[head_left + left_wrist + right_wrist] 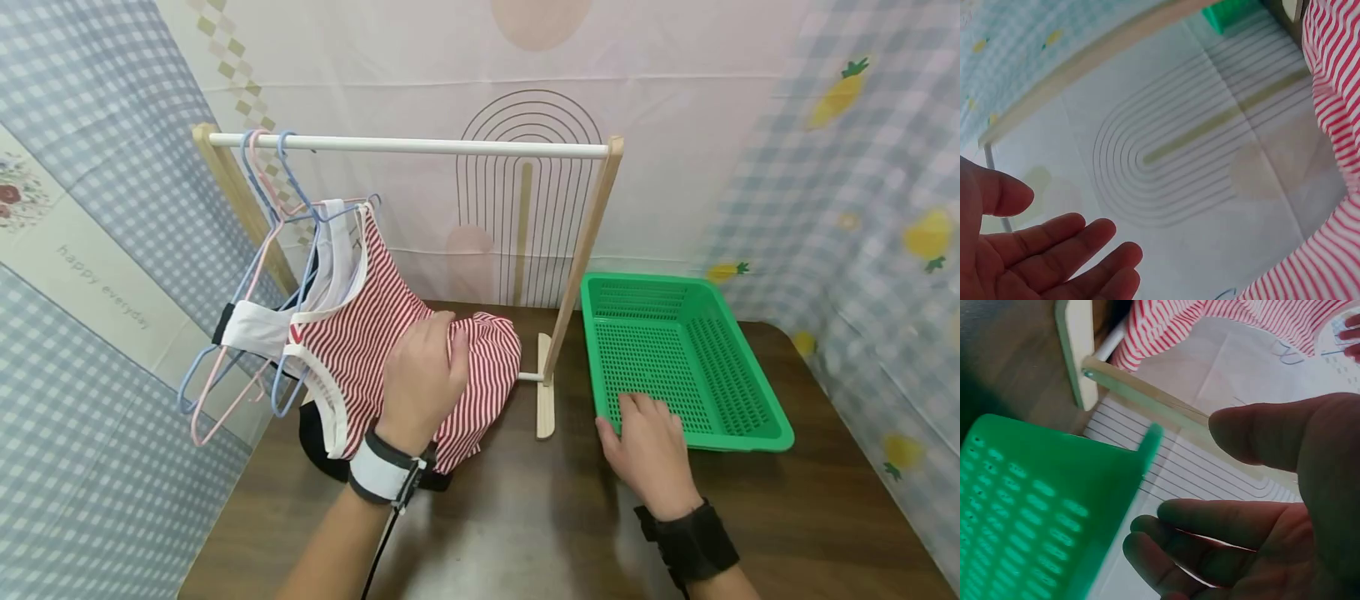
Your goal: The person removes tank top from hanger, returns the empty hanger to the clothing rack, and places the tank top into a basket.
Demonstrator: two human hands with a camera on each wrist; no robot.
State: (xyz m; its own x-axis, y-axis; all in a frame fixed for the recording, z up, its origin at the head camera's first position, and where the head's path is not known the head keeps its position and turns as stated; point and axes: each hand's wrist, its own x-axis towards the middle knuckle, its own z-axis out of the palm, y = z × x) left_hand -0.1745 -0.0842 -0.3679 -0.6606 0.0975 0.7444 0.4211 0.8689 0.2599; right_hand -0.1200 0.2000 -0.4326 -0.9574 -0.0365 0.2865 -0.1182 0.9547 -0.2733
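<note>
From the head view, I am laying my left hand flat on the red-striped top, which is hanging from a blue hanger on the rack rail; it looks light, soft and floppy, best taken at the shoulder straps. At my left wrist, the fingers are lying relaxed beside the striped cloth. At my right wrist, my right hand is resting loosely, gripping nothing, by the green basket, the rack's wooden post standing between.

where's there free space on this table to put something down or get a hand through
Bare table runs along the near edge, between the left hand and the right hand. The green basket is empty inside. A narrow strip lies between the rack's foot and the basket. The left side is crowded: the striped top, hangers and a dark garment.
</note>
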